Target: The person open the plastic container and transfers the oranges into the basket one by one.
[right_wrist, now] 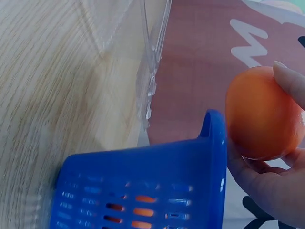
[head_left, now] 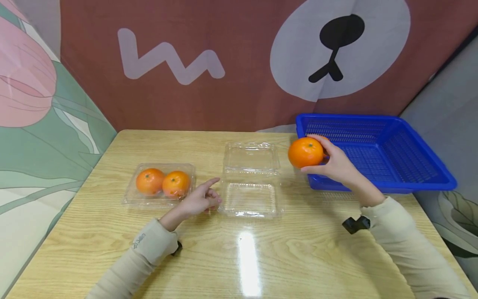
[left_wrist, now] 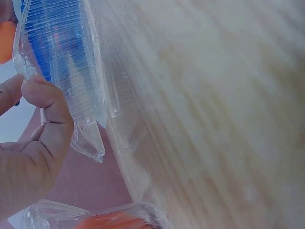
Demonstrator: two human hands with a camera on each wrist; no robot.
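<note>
My right hand [head_left: 336, 164] grips an orange [head_left: 305, 153] from its right side, with fingers over the top and thumb below. It holds the fruit above the left rim of a blue basket [head_left: 377, 185]. An open clear plastic box [head_left: 252, 199] lies on the table, its lid folded back. At the box's left edge, my left hand [head_left: 199, 200] has its index finger extended; in the left wrist view the fingertips [left_wrist: 35, 83] pinch the box's rim [left_wrist: 20, 52]. Left of that hand stands another clear box [head_left: 134, 195] holding two oranges [head_left: 150, 181].
Orange colour shows through slots [right_wrist: 143, 211] in the basket's side in the right wrist view. The basket fills the table's back right. A brown printed cloth [head_left: 239, 104] hangs behind the wooden table [head_left: 298, 257], and patterned cloths hang at both sides.
</note>
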